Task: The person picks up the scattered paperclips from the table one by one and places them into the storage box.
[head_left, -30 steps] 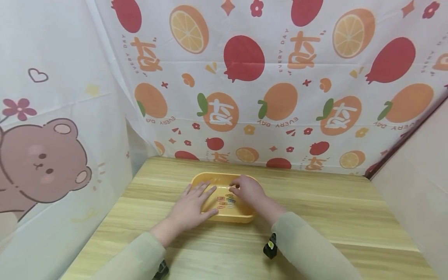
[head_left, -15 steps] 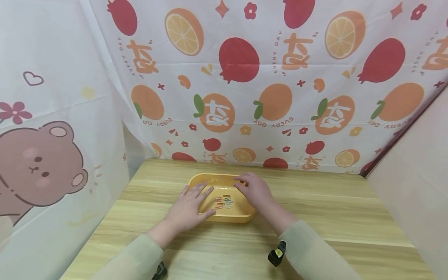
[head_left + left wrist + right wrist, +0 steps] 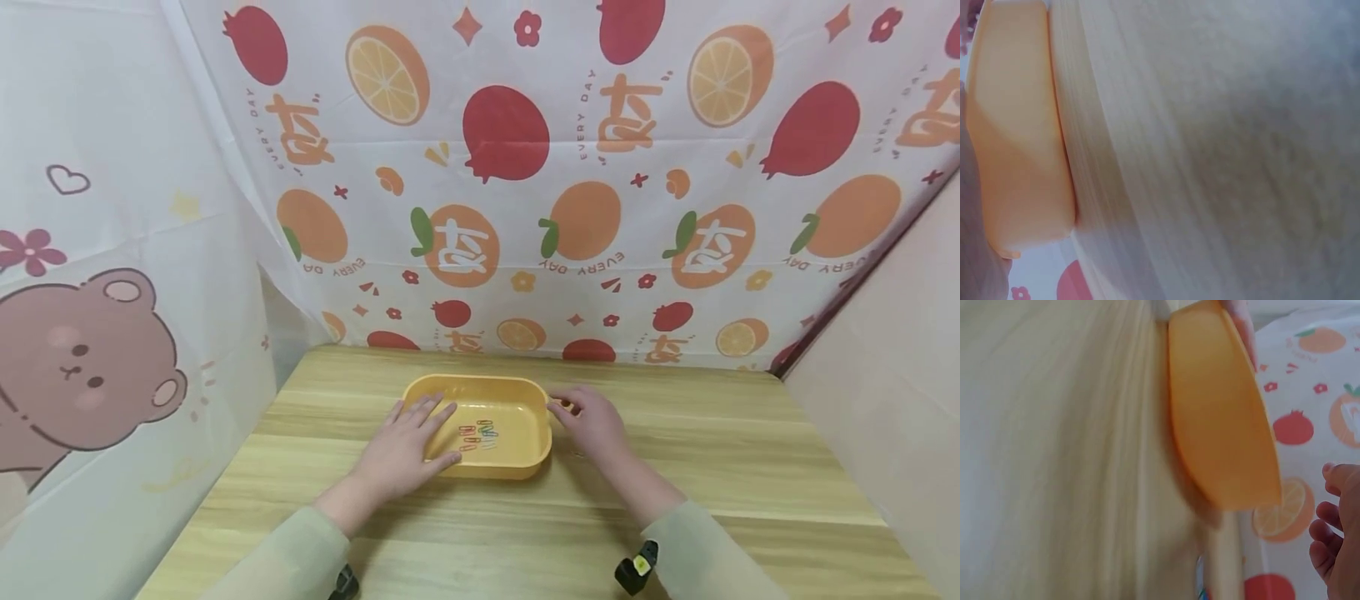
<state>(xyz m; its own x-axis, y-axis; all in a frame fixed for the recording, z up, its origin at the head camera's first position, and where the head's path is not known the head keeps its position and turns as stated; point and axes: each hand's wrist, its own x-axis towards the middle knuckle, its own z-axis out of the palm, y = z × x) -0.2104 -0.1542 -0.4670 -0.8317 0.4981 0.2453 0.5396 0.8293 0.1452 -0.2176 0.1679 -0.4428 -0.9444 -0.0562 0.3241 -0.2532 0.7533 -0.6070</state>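
The left hand (image 3: 400, 446) rests over the left side of a yellow tray (image 3: 536, 421), fingers spread across it and thumb at the front rim. Several colourful paper clips (image 3: 477, 436) lie in rows on the tray's floor. Just outside the tray's right end is the right hand (image 3: 596, 425), its fingers bent. In the right wrist view these fingers (image 3: 1332, 519) are loosely curled, apart from the tray, with nothing visible between them. The left wrist view shows the tray's side wall (image 3: 1022, 137) and only a sliver of the left hand.
Tray and hands are on a wood-grain table (image 3: 690, 467). A small thin item (image 3: 579, 454) lies on it below the right hand, too small to tell; the right wrist view shows a bluish object (image 3: 1201, 578) at the bottom. Fruit-print cloth (image 3: 510, 133) hangs behind.
The right hand has moved from above the tray's right part out to the right, past its rim. The left hand keeps its place on the tray. The head view has shifted slightly.
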